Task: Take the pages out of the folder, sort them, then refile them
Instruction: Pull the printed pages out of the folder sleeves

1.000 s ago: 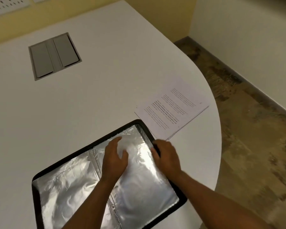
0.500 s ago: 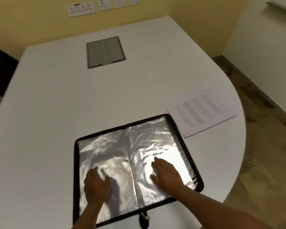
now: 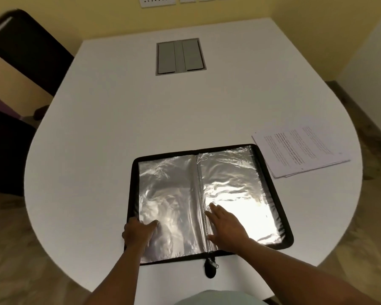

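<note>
Resting on the white table (image 3: 141,119), which carries everything of concern, is the folder (image 3: 273,188), lying open flat near the front edge with its black zipped border showing all round. Both facing leaves are clear plastic sleeves (image 3: 229,181), shiny and wrinkled, and no printed sheet can be seen inside either; whether sleeves beneath hold paper cannot be told. The pages (image 3: 299,150) lie in a loose stack on the table just beside the folder's far right corner, text side up, edges slightly fanned.

Assessment: removal appears complete for the visible sleeves. Whether the stack has been sorted cannot be judged from its appearance. Refiling has not begun, as no sheet is in either hand or in a sleeve.

The left hand (image 3: 139,234) rests at the folder's near left edge, thumb lying on the left sleeve, the other fingers curled at the border; whether they grip it cannot be told. The right hand (image 3: 227,227) lies flat on the right sleeve next to the spine, fingers straight and slightly spread, holding nothing. The zip pull (image 3: 211,264) hangs off the near end of the spine.
</note>
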Tool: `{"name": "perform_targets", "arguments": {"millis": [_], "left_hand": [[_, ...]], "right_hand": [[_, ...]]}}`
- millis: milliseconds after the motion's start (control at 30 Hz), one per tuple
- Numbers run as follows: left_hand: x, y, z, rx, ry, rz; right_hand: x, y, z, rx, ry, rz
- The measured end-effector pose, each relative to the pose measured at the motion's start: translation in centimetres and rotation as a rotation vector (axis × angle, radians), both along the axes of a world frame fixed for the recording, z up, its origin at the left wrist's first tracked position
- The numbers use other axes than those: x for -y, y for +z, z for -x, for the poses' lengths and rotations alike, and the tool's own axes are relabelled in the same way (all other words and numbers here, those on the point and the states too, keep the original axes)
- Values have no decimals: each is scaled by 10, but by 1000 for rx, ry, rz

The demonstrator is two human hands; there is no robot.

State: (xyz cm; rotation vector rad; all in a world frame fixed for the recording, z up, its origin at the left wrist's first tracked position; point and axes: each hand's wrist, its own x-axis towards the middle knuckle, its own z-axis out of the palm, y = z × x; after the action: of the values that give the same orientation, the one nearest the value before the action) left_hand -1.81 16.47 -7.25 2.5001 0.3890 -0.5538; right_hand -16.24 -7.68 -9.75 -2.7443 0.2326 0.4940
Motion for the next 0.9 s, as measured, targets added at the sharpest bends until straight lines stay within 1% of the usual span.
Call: {"name": "perform_targets", "arguments": {"millis": [100,233,300,400,500,633,700,767,833,900], "left_hand": [[-5,-2,-5,-49,29,115],[-3,-1,-4,-134,30,204],[4,7,1,-110,36,254],[20,29,8,-105,25,421],[45,55,13,-87,-75,552],[94,92,28,-33,-290,587],[120,104,39,-10,-400,600],[145,107,51,16,-501,569],[167,104,62,-4,-577,547],[188,102,74,-20,-639,534]], "right_hand": [[2,2,1,-19,20,6],[5,5,0,-52,29,-16],[7,6,-1,-48,37,-23],[9,8,-3,-48,-20,-109],[10,16,-9,-27,-233,-321],[22,31,-12,60,-501,-491],[31,41,-5,125,-664,-690],[40,55,3,167,-827,-910],[50,69,11,152,-967,-1094],[64,76,20,121,-1027,-1223]]}}
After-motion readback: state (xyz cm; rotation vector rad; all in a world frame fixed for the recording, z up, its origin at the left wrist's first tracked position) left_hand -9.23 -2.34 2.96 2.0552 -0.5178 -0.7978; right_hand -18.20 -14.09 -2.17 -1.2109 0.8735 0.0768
